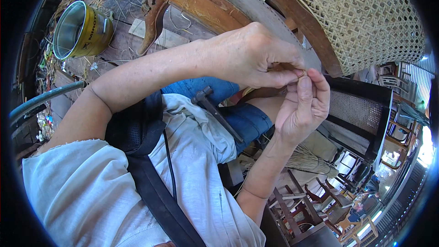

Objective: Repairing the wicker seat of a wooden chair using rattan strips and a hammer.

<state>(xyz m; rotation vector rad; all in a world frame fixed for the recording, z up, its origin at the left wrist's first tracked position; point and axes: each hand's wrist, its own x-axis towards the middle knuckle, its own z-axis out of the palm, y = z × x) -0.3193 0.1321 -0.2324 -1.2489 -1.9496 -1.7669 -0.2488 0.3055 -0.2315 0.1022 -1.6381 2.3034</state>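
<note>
My left hand [254, 55] reaches across from the left, thumb and forefinger pinched together. Fingertip to fingertip with it, my right hand [305, 105] is pinched too, its palm turned up. Between the fingertips shows a short bit of thin brownish strand [302, 74], which looks like cane; most of it is hidden by the fingers. Just beyond the hands is a curved wooden furniture frame [206, 11] with a carved leg. Woven cane mesh [361, 18] spreads over the curved wooden part at the upper right. A hammer [219, 114] lies across my lap.
A yellow metal can [96, 34] stands on the plank floor at the left, among loose cane strands. A black-framed cane panel [352, 114] is right of my hands. Below it lie a bundle of pale fibres [311, 162] and several wooden chair frames [315, 196].
</note>
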